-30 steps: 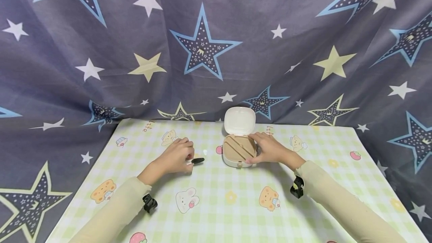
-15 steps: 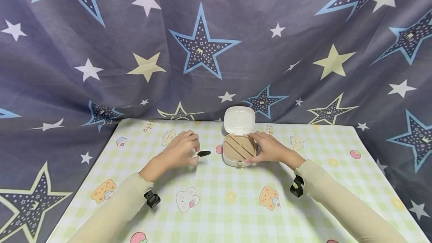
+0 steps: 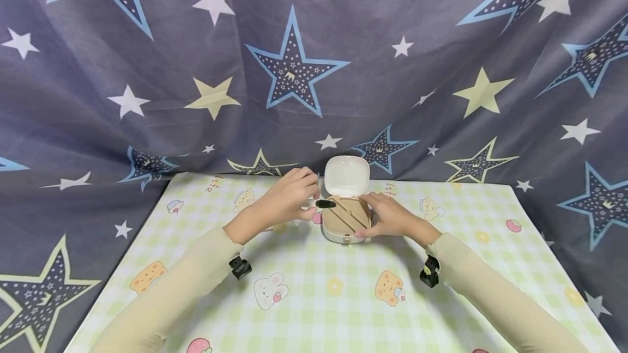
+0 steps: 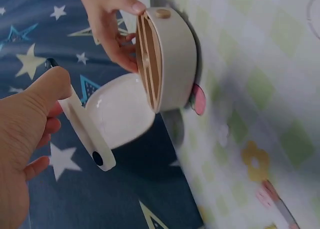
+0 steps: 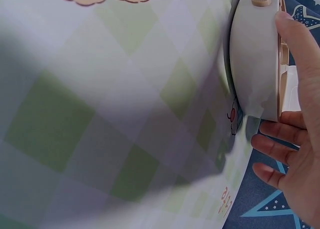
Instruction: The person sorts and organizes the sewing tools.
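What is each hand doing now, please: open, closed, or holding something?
Left hand: closed, pinching a slim white tool.
Right hand: holding the open box by its edge.

the sleeved left forearm (image 3: pixel 176 293) reaches in from the near left, and the left hand (image 3: pixel 286 196) pinches between thumb (image 4: pixel 56 84) and fingers. the sleeved right forearm (image 3: pixel 500 299) slants in from the near right; the right hand (image 3: pixel 391 216) grips, its thumb near, its fingers far.

A dark, star-printed curtain (image 3: pixel 363 15) is hanging in folds behind the bench (image 3: pixel 343 323), whose top is showing pale green-and-white checks. A yellow flower print (image 3: pixel 335 286) is lying between a white rabbit print (image 3: pixel 267 291) and an orange bear print (image 3: pixel 388 287), while a pink strawberry print (image 3: pixel 198 346) is showing nearer the front.
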A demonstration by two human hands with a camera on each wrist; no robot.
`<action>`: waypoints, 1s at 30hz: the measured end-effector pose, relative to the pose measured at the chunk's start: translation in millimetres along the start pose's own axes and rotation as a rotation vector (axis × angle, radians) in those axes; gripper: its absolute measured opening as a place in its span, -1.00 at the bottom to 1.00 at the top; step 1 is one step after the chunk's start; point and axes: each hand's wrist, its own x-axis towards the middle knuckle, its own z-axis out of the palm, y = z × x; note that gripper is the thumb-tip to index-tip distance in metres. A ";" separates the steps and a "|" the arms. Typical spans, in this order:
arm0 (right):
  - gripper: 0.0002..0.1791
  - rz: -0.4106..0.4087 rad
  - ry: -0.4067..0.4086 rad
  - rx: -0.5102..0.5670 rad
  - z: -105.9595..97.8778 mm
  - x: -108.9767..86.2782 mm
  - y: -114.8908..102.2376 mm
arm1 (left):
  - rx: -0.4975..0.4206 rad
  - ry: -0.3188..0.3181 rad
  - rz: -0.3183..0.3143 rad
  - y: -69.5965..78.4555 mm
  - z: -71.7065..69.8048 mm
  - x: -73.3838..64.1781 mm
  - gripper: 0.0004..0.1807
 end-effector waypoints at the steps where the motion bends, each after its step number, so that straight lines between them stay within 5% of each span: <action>1: 0.10 -0.001 0.000 0.002 -0.3 -0.1 -0.2 | 0.011 -0.001 0.016 1.2 0.7 4.3 -0.80; 7: 0.10 -0.009 0.001 0.001 -0.6 -0.7 1.0 | 0.063 -0.030 0.087 10.1 10.9 27.8 -0.81; 16: 0.06 -0.023 0.007 0.019 0.4 -0.5 -1.0 | 0.064 0.012 0.122 21.2 32.7 53.5 -0.82; 26: -0.14 -0.022 0.002 -0.006 2.1 -0.1 -0.1 | 0.043 -0.103 0.129 27.6 59.6 55.1 -0.78; 30: -0.03 -0.013 -0.008 0.007 -0.8 -0.1 -0.5 | 0.064 -0.153 0.145 27.3 68.7 54.3 -0.77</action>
